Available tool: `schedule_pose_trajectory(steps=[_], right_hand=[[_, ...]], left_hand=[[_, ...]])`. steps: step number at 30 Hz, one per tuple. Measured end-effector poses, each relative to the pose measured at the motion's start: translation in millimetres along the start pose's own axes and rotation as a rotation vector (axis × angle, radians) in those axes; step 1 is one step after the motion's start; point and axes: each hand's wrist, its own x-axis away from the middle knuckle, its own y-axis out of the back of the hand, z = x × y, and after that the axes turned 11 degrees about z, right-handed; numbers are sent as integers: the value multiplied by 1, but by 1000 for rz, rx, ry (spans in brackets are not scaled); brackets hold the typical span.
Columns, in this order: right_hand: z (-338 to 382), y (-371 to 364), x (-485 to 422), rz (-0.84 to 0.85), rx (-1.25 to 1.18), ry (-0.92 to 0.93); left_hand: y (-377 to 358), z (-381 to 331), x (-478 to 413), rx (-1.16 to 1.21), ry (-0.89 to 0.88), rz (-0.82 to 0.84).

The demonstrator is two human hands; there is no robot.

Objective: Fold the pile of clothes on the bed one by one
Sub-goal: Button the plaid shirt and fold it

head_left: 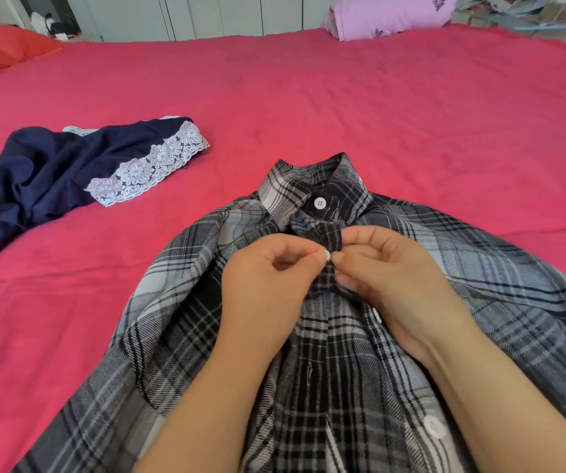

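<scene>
Left hand (pixel 276 268) and right hand (pixel 382 268) pinch the plaid shirt (pixel 343 387) placket between them — align button squarely with hole before pushing through.

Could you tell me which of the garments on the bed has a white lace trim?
The navy garment lying crumpled at the left; the grey plaid shirt and the far lilac heart-print item have no lace.

Bright, even daylight, soft shadows under the hands (pixel 336 278); wide-angle bending at slightly soft edges.
</scene>
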Motion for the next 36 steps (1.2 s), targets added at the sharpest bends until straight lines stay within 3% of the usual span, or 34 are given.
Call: schedule_pose_trajectory(steps=[3,6,8,11,13,17,22,30,36], right_hand=[[-3,0,-1,-41,311,85],[0,-1,0,-51,565,150],[5,1,0,-20,699,131],[21,13,7,2,725,52],[39,27,16,87,747,6],[58,39,33,472,829,-247],[35,25,23,412,1079,-250],[26,16,23,431,1249,-210],[33,18,24,397,1069,-241]], left_hand=[[4,2,-4,303,206,75],[6,1,-5,388,277,130],[4,1,-4,253,243,76],[5,-7,0,-254,15,-49],[8,-19,7,-376,-117,-78],[9,-27,16,-534,-84,126],[3,-16,20,-868,98,396],[11,-19,25,-1050,104,604],[21,-21,20,-879,60,495]])
